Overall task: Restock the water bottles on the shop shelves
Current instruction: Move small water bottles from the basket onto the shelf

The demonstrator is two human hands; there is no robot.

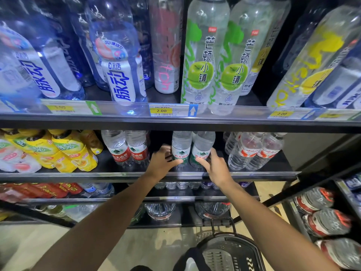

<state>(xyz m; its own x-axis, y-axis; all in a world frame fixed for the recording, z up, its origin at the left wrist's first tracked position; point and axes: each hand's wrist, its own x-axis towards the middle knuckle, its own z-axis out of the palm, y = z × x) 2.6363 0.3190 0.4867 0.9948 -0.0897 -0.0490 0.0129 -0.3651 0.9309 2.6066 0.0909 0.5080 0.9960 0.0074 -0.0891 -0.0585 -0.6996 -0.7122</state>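
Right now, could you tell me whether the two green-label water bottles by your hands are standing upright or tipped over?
Upright: both green-label water bottles stand on their bases on the middle shelf, caps hidden.

both hands [189, 165] touching two green-label water bottles [192, 151], middle shelf [78, 175]
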